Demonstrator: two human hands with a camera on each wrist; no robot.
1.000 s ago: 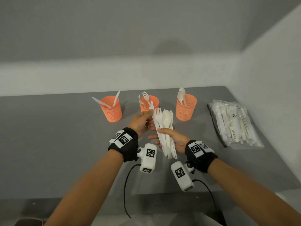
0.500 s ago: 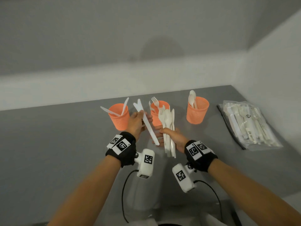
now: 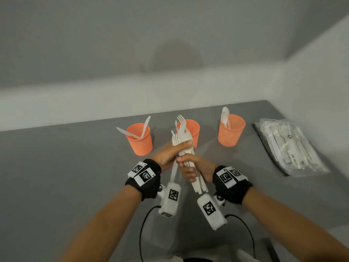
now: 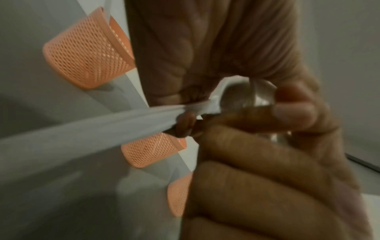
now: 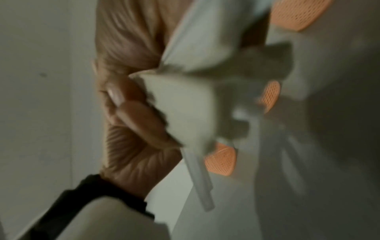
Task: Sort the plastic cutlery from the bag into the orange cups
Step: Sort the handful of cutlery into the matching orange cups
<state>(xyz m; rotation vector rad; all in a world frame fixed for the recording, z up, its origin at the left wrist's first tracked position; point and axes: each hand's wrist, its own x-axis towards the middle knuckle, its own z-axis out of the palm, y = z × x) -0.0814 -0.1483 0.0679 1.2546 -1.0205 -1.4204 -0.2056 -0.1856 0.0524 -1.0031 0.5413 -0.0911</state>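
Both hands hold one bundle of white plastic cutlery [image 3: 182,138] above the grey table [image 3: 66,176], just in front of the middle cup. My left hand [image 3: 175,150] wraps round its upper part, and one white piece [image 3: 173,172] runs down toward that wrist. Below it, my right hand [image 3: 188,168] grips the handles [image 5: 185,105]. A spoon bowl [image 4: 242,97] shows between fingers in the left wrist view. Three orange cups stand in a row: the left [image 3: 140,142] with knives, the middle [image 3: 193,131] with forks, the right [image 3: 231,132] with spoons.
The clear plastic bag [image 3: 289,148], with several white pieces of cutlery inside, lies at the table's right, close to the side wall. A wall ledge runs behind the cups. Cables hang from the wrist cameras near the table's front edge.
Half a second ago my left hand held a knife apart from the bundle, near the left cup. That hand is now back on the bundle, and both hands sit closer together.
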